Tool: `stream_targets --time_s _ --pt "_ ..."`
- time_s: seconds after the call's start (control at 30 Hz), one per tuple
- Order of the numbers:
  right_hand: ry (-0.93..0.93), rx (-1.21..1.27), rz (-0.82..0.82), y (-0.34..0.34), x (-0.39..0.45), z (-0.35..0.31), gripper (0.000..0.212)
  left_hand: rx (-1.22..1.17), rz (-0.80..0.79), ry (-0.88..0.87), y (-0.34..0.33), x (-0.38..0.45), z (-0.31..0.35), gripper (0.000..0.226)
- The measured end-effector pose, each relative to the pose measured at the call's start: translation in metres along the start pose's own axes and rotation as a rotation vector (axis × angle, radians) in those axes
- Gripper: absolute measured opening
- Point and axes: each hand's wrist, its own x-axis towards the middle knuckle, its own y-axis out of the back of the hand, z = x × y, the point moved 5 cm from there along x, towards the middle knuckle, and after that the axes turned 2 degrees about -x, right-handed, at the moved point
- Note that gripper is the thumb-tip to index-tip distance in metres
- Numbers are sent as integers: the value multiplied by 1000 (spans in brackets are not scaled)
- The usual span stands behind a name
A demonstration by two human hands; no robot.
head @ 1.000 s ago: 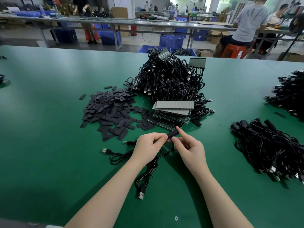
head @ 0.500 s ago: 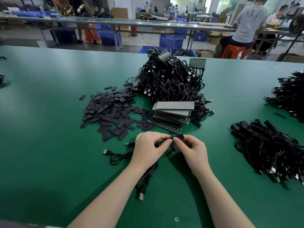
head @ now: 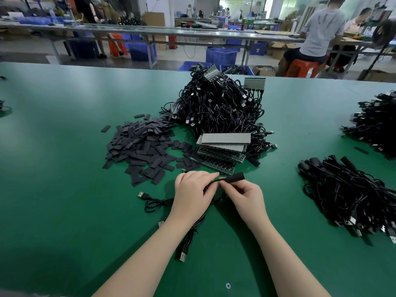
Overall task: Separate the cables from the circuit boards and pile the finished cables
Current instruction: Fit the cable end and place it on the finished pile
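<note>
My left hand (head: 192, 195) grips a thin black cable (head: 194, 229) that trails toward me and ends in a USB plug near my forearm. My right hand (head: 244, 195) pinches the black sleeve (head: 232, 177) at that cable's far end, just right of my left fingertips. A second cable (head: 153, 202) with a USB plug lies to the left of my left hand. Behind my hands sits a stack of green circuit boards (head: 222, 146). A big heap of cables still joined to boards (head: 216, 106) rises behind the stack. A pile of loose cables (head: 351, 194) lies at the right.
Several flat black sleeves (head: 141, 146) lie scattered left of the boards on the green table (head: 53, 168). Another cable pile (head: 375, 123) sits at the far right edge. Beyond the table are benches, blue crates and seated people.
My right hand has slid the sleeve end a little to the right and up, so the sleeve now sticks out past my fingers. My left hand has barely moved.
</note>
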Motion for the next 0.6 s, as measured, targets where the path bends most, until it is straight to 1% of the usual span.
stream_targets --time_s 0.1,0.17,0.33,0.43,0.5,0.53,0.57,0.6 --pt "-64 116 85 8 4 1 16 53 -2 27 0 -2 0 48" --pt "-124 219 135 12 7 1 13 70 -33 38 -2 -3 0 56" --pt "-193 416 221 21 11 3 12 86 -90 13 -6 -2 1 54" --pt "-134 511 339 42 13 -11 12 73 -79 13 -5 -3 1 48" --pt "-41 514 436 66 15 -28 16 68 -84 23 -6 -3 1 43" --pt "0 475 493 81 15 -36 17 70 -93 26 -7 -3 0 41" --pt "30 390 554 97 15 -45 17 73 -105 26 -8 -3 0 40" --pt "48 255 609 114 15 -53 15 73 -119 25 -9 -3 0 38"
